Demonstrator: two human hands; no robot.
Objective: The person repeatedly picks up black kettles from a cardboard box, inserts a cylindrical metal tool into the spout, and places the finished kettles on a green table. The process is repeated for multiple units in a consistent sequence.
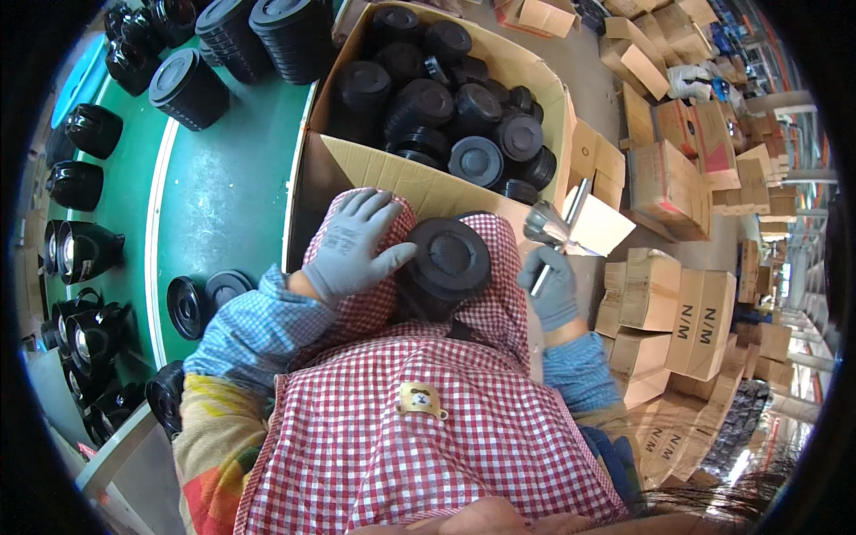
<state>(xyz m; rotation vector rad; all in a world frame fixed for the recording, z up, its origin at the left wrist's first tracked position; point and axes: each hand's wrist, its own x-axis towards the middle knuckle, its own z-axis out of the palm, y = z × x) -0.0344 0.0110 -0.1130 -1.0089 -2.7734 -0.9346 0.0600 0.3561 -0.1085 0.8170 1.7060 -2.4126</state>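
My left hand (355, 247), in a grey glove, lies with its fingers stretched out over my left knee. Its thumb reaches to the edge of a round black plastic cap (451, 257), with a recessed ring on top, held upright between my thighs. What lies under the cap is mostly hidden. On the right, my gloved right hand (551, 287) is closed around a shiny metal tool (575, 207) with a straight bar and a dark, flared round head. The tool is raised beside my right thigh, apart from the cap.
A cardboard box (419, 178) full of black round parts stands ahead of my knees. Along the left runs a green conveyor belt (214, 169) carrying black stacks (189, 89) and glossy black housings (89, 250). Cardboard cartons (678, 187) crowd the right side.
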